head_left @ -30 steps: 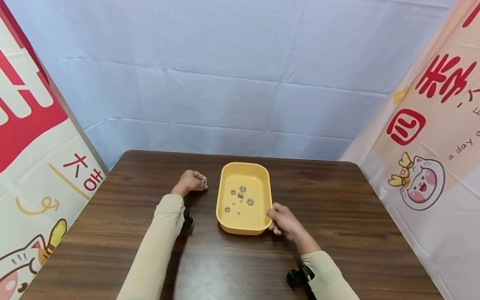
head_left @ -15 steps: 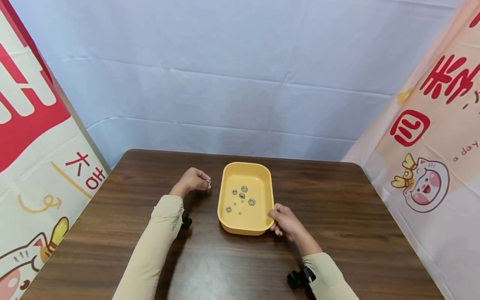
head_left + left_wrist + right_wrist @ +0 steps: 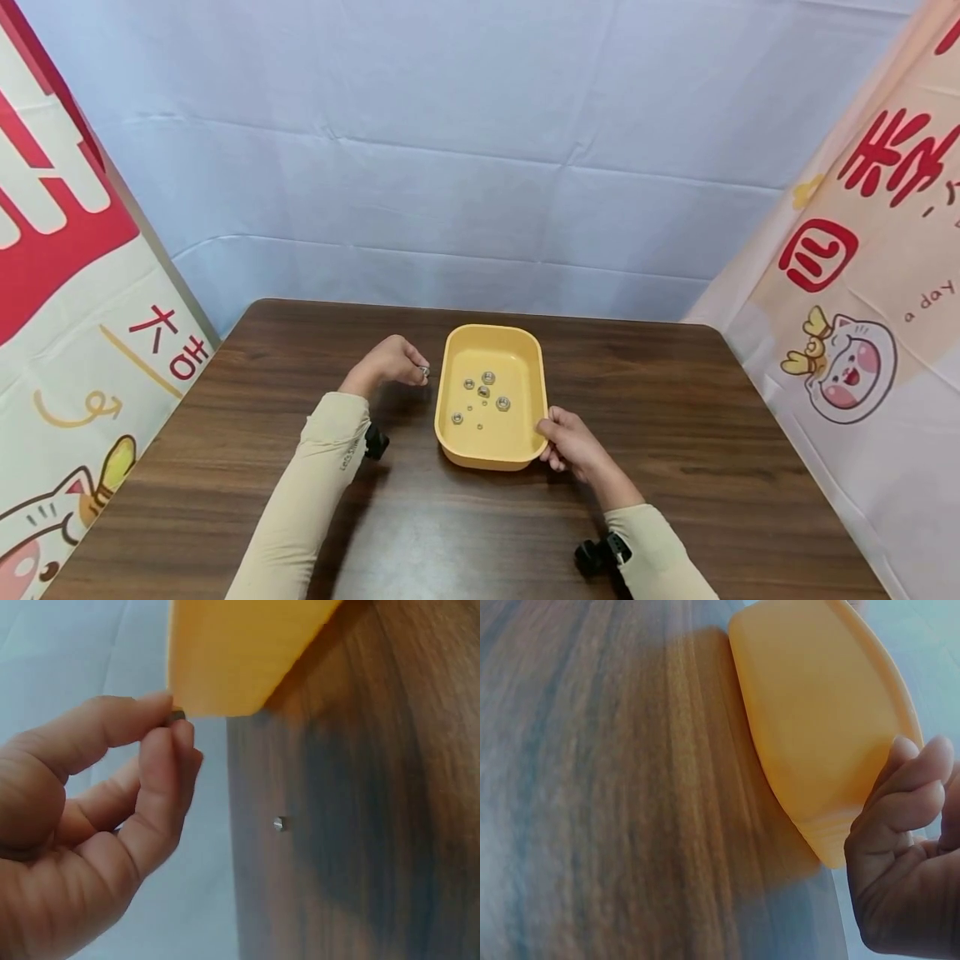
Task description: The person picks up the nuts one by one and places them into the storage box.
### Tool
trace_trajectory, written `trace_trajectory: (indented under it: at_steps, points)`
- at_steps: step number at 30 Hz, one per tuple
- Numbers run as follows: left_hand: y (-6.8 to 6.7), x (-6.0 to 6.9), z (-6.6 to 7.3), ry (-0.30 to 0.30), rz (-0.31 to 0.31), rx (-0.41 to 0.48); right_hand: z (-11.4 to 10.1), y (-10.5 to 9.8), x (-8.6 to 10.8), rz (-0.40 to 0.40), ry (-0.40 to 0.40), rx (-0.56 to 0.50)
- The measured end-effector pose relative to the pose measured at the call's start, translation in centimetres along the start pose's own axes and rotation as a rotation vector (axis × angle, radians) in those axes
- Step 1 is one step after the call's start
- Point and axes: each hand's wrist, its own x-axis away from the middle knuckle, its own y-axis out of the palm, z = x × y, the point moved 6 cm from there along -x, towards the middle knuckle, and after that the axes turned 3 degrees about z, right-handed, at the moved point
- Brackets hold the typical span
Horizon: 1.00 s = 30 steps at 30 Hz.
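Observation:
A yellow plastic tray [image 3: 491,454] stands on the dark wooden table, with several steel hex nuts [image 3: 503,403] of mixed sizes scattered over its floor. Just left of the tray, my left hand [image 3: 390,362] pinches a metal nut [image 3: 424,372] between thumb and fingertips. In the left wrist view only the dark edge of this nut [image 3: 176,716] shows, close to the tray wall [image 3: 232,660]. My right hand [image 3: 573,442] grips the tray's near right corner, thumb over the rim and fingers beneath on the outside; the right wrist view shows those curled fingers [image 3: 907,802] at the tray wall.
One small nut [image 3: 280,823] lies loose on the table [image 3: 345,885] in the left wrist view; the head view does not show it. A pale cloth [image 3: 480,167] hangs behind the table's far edge, and printed curtains [image 3: 832,333] flank both sides.
My left hand has moved right towards the tray, carrying the nut, and its fingers now point further down. The right hand keeps its grip on the tray. The head view shifted slightly.

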Motion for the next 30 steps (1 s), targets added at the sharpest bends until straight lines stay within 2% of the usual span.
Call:
trace_trajectory:
  at_steps: [4,7,12,18,24,30]
  points:
    - [-0.2,0.2,0.8,-0.003,0.007,-0.112,-0.1,0.0,0.0,-0.003,-0.005,0.004]
    - [-0.3,0.3,1.2,-0.016,0.001,-0.137,-0.1,-0.1,0.1,-0.005,-0.006,0.006]
    - [-0.3,0.6,2.1,-0.041,-0.017,-0.125,-0.2,-0.1,0.1,-0.003,-0.014,0.013]
    - [-0.2,1.2,2.6,-0.073,-0.014,-0.208,0.0,0.0,0.2,-0.011,0.008,0.014]
    - [0.2,1.3,2.9,-0.083,-0.031,-0.197,-0.5,0.2,0.5,-0.041,0.01,-0.009]
    - [0.9,1.3,3.1,-0.092,-0.03,-0.123,-0.4,0.1,0.5,-0.012,0.018,-0.004]
